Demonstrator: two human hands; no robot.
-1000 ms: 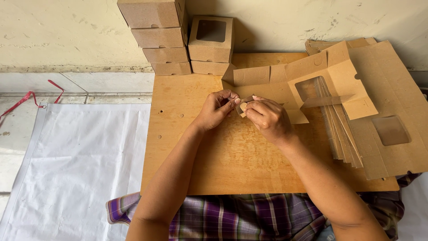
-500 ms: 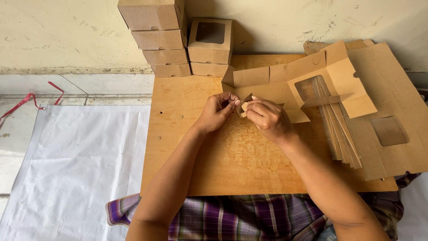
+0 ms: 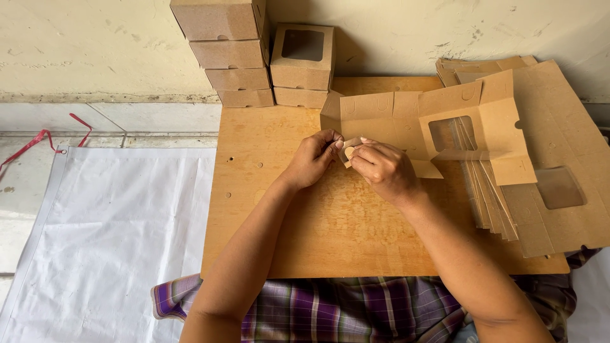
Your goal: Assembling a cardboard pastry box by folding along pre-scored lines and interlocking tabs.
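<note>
A flat brown cardboard box blank [image 3: 406,117] with a clear window lies unfolded on the wooden board [image 3: 318,235]. My left hand [image 3: 312,159] and my right hand [image 3: 384,170] meet at its near left corner, both pinching a small flap [image 3: 349,151] of the blank between fingers and thumbs. The flap is bent up off the board. To the right of the blank lies a fanned pile of more flat blanks [image 3: 489,197].
Several folded brown boxes [image 3: 232,54] are stacked against the wall at the back, and beside them a windowed box [image 3: 303,54] sits on another. A large cardboard sheet [image 3: 565,146] lies on the right. A white sheet [image 3: 108,248] covers the floor on the left.
Both hands stayed at the corner of the blank, working the small flap; the fingers shifted slightly. Nothing else moved.
</note>
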